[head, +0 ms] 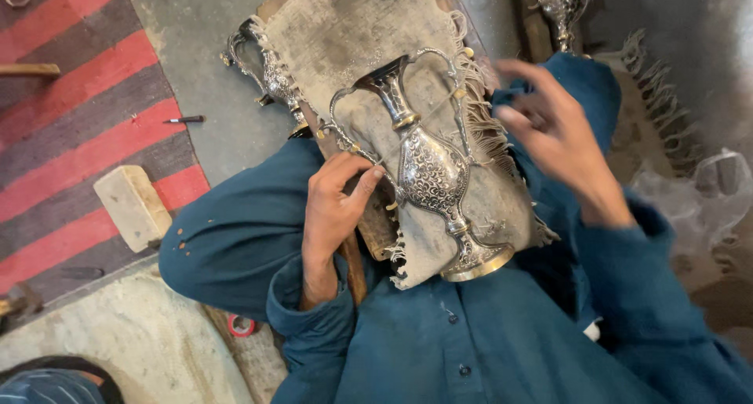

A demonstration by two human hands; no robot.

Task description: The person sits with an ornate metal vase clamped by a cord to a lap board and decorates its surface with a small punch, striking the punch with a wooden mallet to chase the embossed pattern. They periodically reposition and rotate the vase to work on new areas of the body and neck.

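Our left hand (333, 208) rests fingers on the engraved silver vase (430, 172) lying on a frayed cloth (345, 35). Our right hand (553, 129) hovers apart, open and empty.

Grey concrete floor (196, 35), bearing red-and-grey striped rug (70, 106), pale wooden block (133, 206), dark pen-like tool (184, 119), red tape roll (241, 325), crumpled clear plastic (698, 192), second ornate metal vase (271, 74).
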